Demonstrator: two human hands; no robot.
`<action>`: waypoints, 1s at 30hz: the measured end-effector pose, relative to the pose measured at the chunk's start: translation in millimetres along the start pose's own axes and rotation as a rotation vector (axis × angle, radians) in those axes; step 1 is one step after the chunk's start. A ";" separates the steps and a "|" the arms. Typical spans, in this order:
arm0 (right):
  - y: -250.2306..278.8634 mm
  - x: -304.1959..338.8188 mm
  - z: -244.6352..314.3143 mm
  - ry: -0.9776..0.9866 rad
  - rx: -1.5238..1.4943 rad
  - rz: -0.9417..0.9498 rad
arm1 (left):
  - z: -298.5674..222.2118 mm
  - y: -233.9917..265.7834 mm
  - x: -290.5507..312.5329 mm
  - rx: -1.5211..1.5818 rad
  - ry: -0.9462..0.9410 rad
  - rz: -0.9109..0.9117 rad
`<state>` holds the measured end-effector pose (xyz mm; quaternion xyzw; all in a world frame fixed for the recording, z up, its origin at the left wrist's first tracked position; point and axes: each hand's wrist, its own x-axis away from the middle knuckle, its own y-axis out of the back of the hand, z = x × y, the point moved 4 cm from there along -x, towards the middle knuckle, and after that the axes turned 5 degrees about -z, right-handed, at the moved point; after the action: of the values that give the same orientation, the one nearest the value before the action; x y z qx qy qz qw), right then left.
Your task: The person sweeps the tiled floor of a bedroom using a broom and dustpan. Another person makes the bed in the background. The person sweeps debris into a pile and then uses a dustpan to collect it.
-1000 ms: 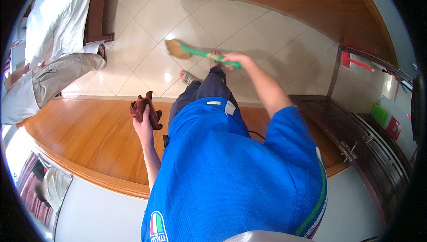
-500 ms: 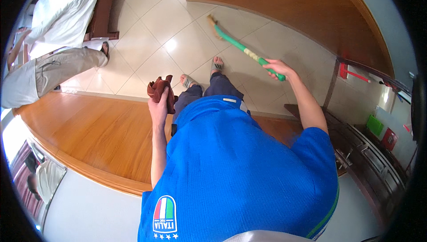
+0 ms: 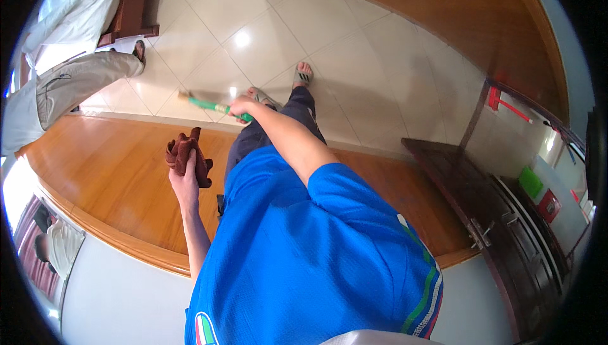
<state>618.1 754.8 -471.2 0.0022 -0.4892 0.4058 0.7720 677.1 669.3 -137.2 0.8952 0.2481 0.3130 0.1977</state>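
A crumpled brown cloth is bunched in my left hand, its folds sticking out above my fingers. My right hand is wrapped round the end of a green-handled brush with a pale band on the handle. The brush reaches leftward from my fist, and its tan head, slightly blurred, is over the floor by the wooden panelling. My right forearm crosses in front of my body, above my legs.
Brown wood panelling runs along the left side, and more wood curves across the upper right. On the left stands a person in light trousers. An open dark door is at the right. Pale tiles cover the floor.
My right hand has swung the brush from the right across to the left, in front of my legs. My left hand with the cloth has shifted left and slightly nearer.
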 end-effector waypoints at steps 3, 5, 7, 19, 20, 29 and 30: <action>45.3 18.3 -16.3 -0.099 -0.078 -0.228 | 5.9 -1.6 11.8 -0.047 0.008 -0.032; 101.2 65.9 -29.0 -0.095 -0.208 -0.305 | 21.1 -7.2 12.5 0.031 0.022 0.021; 174.1 111.3 -52.6 -0.105 -0.300 -0.392 | 11.1 -24.2 9.7 0.162 0.015 0.081; 179.7 303.2 -21.3 -0.069 0.137 -0.654 | 5.1 -47.2 -14.5 0.215 0.075 0.170; 167.7 308.5 -20.3 -0.064 0.148 -0.623 | 9.9 -43.7 -13.2 0.256 0.088 0.142; 83.3 254.5 13.7 -0.154 0.306 -0.114 | 25.1 -11.9 -18.6 0.296 0.064 -0.015; 66.6 228.2 15.2 -0.086 0.262 -0.039 | 27.2 -6.9 -18.3 0.313 0.093 -0.003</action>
<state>608.6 935.9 -316.7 0.1300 -0.4643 0.4507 0.7513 680.4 659.0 -168.9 0.8992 0.3042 0.3114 0.0448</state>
